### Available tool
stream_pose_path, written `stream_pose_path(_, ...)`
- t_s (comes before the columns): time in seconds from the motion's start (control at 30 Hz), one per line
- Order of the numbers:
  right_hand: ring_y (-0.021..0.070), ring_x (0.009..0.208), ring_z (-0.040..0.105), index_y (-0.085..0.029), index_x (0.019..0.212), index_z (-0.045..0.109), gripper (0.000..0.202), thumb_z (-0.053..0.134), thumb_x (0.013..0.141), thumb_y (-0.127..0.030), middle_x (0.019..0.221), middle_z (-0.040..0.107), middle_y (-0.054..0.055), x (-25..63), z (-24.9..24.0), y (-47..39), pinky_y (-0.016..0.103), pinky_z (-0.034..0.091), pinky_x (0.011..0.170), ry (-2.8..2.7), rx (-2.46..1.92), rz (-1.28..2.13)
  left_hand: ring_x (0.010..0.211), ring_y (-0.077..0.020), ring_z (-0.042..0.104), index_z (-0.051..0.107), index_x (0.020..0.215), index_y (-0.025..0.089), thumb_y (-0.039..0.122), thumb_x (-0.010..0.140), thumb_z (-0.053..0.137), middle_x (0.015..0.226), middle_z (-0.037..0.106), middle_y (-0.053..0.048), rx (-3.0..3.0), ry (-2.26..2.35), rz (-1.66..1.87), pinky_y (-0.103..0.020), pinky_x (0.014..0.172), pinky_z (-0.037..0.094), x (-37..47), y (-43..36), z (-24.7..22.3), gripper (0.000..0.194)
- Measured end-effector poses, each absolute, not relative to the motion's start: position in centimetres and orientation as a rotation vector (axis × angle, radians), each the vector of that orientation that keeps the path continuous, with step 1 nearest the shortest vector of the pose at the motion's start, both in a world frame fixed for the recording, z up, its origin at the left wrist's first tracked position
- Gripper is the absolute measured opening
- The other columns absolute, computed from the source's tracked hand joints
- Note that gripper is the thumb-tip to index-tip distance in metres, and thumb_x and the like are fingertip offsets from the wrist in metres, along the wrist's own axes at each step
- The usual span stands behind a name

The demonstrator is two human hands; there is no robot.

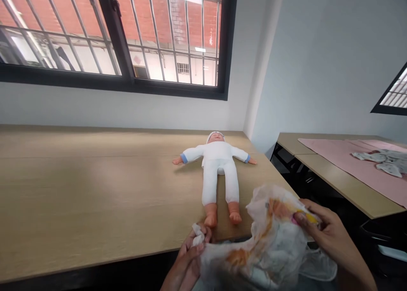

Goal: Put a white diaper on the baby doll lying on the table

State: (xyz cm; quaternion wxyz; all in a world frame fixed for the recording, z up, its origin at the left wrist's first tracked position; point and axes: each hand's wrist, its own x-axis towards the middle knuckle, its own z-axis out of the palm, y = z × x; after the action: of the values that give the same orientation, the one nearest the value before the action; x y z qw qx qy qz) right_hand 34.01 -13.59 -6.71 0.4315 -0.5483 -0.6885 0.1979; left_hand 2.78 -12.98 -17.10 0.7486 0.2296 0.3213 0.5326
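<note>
Both hands hold a thin, see-through plastic bag (280,240) with orange and yellow print, in front of the table's near edge. My left hand (190,253) pinches a twisted white end of it, close to the doll's foot. On the right, my right hand (327,231) grips the bag's upper side between thumb and fingers. Pale, soft-looking stuff shows through the plastic, but I cannot make out what it is. Just beyond lies a baby doll (219,155) on its back, arms spread, in a white suit with blue cuffs and a white cap, its feet bare and toward me.
The doll lies on a wooden table (95,197) along the wall, below a barred window (171,36). A gap separates it from a second table (337,185) at right, where a pink cloth (337,155) carries patterned pale clothing (388,159).
</note>
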Motion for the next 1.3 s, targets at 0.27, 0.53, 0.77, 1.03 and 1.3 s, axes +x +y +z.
stream_pose_path(0.27, 0.0134, 0.06, 0.055, -0.018, 0.081, 0.066, 0.027, 0.068, 0.075, -0.045, 0.071, 0.061, 0.002, 35.2, -6.9, -11.3, 0.019, 0.047, 0.05, -1.335, -1.338, 0.656, 0.08, -0.0129, 0.06, 0.062, 0.097, 0.023, 0.023, 0.063, 0.081, 0.099, 0.061, -0.001, 0.601, 0.52, 1.245, -0.023, 0.071, 0.051, 2.8, -10.2, -15.8, 0.039)
stream_pose_path(0.53, 0.0149, 0.056, 0.057, -0.019, 0.098, 0.064, 0.037, 0.069, 0.074, -0.048, 0.07, 0.064, 0.003, 35.9, -7.5, -10.3, 0.021, 0.048, 0.046, -1.156, -1.372, 0.695, 0.111, -0.0248, 0.058, 0.06, 0.104, 0.018, 0.018, 0.07, 0.074, 0.128, 0.058, -0.011, 0.692, 0.574, 1.226, -0.032, 0.09, 0.05, 2.3, -9.9, -14.8, 0.037)
stream_pose_path(0.77, 0.0168, 0.059, 0.061, -0.018, 0.1, 0.064, 0.039, 0.069, 0.074, -0.048, 0.073, 0.066, 0.003, 36.2, -7.4, -10.0, 0.023, 0.051, 0.049, -1.14, -1.353, 0.695, 0.107, -0.0249, 0.061, 0.057, 0.092, 0.017, 0.019, 0.073, 0.072, 0.112, 0.067, -0.009, 0.619, 0.611, 1.247, -0.033, 0.089, 0.05, 2.4, -10.2, -13.7, 0.024)
stream_pose_path(1.03, 0.0178, 0.058, 0.062, -0.018, 0.1, 0.064, 0.041, 0.069, 0.073, -0.049, 0.072, 0.068, 0.003, 36.5, -7.7, -9.9, 0.024, 0.051, 0.049, -1.15, -1.345, 0.682, 0.08, -0.0168, 0.065, 0.05, 0.087, 0.018, 0.019, 0.067, 0.077, 0.083, 0.067, -0.003, 0.555, 0.624, 1.296, -0.028, 0.075, 0.053, 2.2, -10.4, -13.5, 0.033)
stream_pose_path(1.3, 0.0166, 0.058, 0.061, -0.019, 0.09, 0.067, 0.035, 0.07, 0.072, -0.049, 0.071, 0.067, 0.002, 36.5, -7.3, -10.6, 0.023, 0.05, 0.048, -1.194, -1.341, 0.653, 0.073, -0.0113, 0.061, 0.057, 0.085, 0.019, 0.024, 0.061, 0.082, 0.074, 0.06, 0.003, 0.618, 0.789, 1.371, -0.019, 0.068, 0.051, 1.1, -10.2, -14.4, 0.035)
